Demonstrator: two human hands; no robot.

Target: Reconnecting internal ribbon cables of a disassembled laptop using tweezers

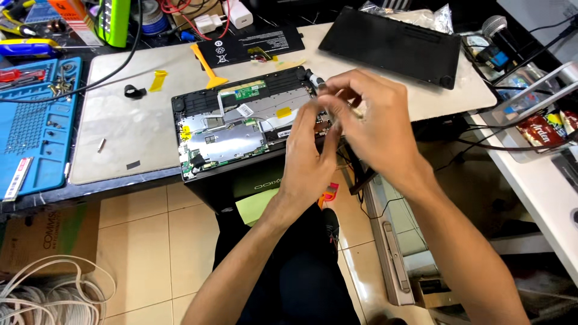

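Both my hands work over the opened laptop [241,120] at the table's [138,129] front edge.
My left grip [310,141] and right grip [361,111] pinch something small and blurred; I judge it could slip into the exposed board.

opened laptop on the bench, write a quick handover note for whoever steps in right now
Left hand: raised over the right side of the opened laptop, fingers pinched; what its grip holds is too blurred to tell.
Right hand: close against the left hand, grip on a small screwdriver with a black handle.
Things: the laptop lies bottom up at the front edge of the grey mat, boards exposed. Its black bottom cover lies at the back right, the flat black battery at the back, an orange pry tool beside it.
Done: cover off, battery out.
Left: inner boards are in place.
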